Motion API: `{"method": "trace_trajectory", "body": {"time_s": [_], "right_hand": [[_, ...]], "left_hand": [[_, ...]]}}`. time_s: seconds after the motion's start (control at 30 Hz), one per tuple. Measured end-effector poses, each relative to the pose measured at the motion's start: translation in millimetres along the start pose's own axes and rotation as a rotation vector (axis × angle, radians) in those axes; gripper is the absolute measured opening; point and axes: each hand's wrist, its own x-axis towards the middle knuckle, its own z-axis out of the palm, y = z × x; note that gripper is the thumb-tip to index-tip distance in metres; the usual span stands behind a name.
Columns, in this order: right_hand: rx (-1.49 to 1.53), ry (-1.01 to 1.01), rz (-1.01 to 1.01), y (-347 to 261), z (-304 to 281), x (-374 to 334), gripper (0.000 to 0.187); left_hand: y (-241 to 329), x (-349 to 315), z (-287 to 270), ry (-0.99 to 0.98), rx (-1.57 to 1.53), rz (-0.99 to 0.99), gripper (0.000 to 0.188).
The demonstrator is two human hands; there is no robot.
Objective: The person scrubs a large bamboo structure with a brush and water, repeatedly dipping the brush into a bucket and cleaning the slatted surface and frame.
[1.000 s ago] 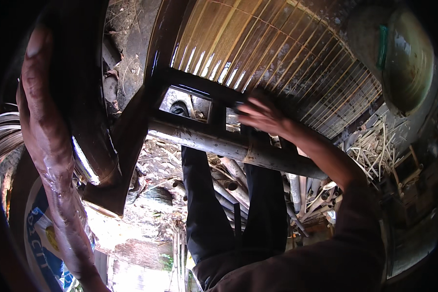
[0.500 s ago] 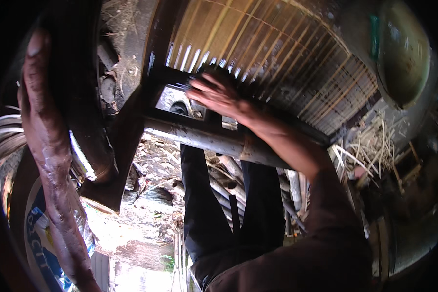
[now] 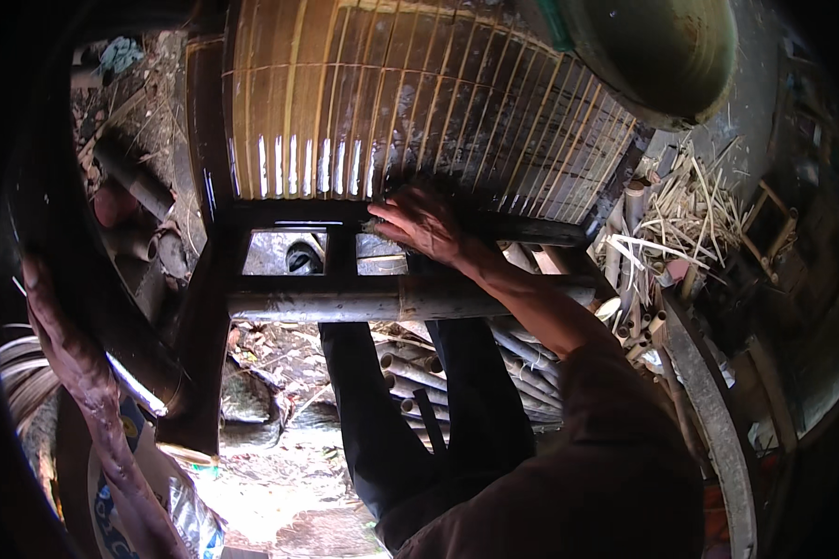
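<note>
"Condition of the hands?"

"Right hand [image 3: 424,224]: fingers curled over the dark rail [image 3: 522,226] at the near edge of the slatted panel [image 3: 308,102]. Whatever lies beneath is lost in shadow; I cannot tell whether it grasps anything. Left hand [image 3: 70,349]: along the outer side of the thick, glossy, curved pole [image 3: 126,331]; palm hidden, grip undetermined."

"Materials?"

"Panel: narrow bamboo strips, crossed by thin binding. Nearer the body, a rounded, mottled bamboo bar [image 3: 317,306]."

"Cut off?"

"The round basin [image 3: 662,56], past the panel's far right corner."
</note>
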Motion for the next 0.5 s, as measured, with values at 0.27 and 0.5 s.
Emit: {"method": "trace_trajectory", "body": {"time_s": [0.27, 0.5], "right_hand": [[1.258, -0.184, 0.679, 149.6, -50.2, -224.0, 0.039], [1.941, -0.128, 0.700, 125.9, -23.1, -205.9, 0.040]], "left_hand": [[-15.3, -1.8, -23.0, 0.018, 0.062, -0.012, 0.060], [-16.1, -1.7, -28.4, 0.008, 0.088, 0.005, 0.059]]}}
